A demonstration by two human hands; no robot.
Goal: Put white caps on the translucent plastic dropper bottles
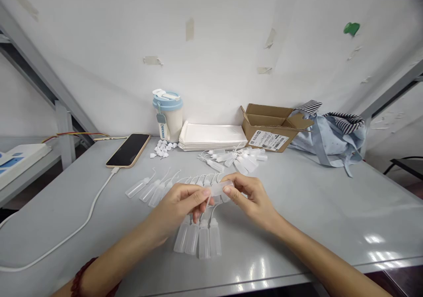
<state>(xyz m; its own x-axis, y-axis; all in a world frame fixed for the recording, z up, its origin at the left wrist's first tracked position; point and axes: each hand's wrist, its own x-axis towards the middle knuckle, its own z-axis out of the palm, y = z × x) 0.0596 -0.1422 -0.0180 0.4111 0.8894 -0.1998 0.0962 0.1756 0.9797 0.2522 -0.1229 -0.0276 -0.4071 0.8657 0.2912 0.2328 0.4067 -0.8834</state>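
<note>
We see the left hand [187, 202] and the right hand [247, 195] close together, with a clear little bottle [218, 187] between them, just above the desk [297, 200]. It lies nearly flat, one end toward each hand, maybe so that both can keep it steady. The left thumb and fingers are pinched at one end, and they hide it, so we cannot tell just what they press there. The right thumb and fingers pinch the other end. Neither hand is wide open, and neither is a tight fist.

Just under the hands, we see four bottles [204, 242] side by side, with thin tubes at their tops. More bottles [155, 193] make a row behind and to the left, perhaps lined up so they are easy to see. The hands cover part of that row. Farther back, a loose heap of bottles [243, 160] lies in front of a white stack [214, 134] and an open brown box [269, 129].

Small white caps [161, 148] sit in a bunch by a cup [172, 120]. To the left is a phone [128, 150] with a white cord [90, 213]. A blue bag [325, 134] rests at the right.
</note>
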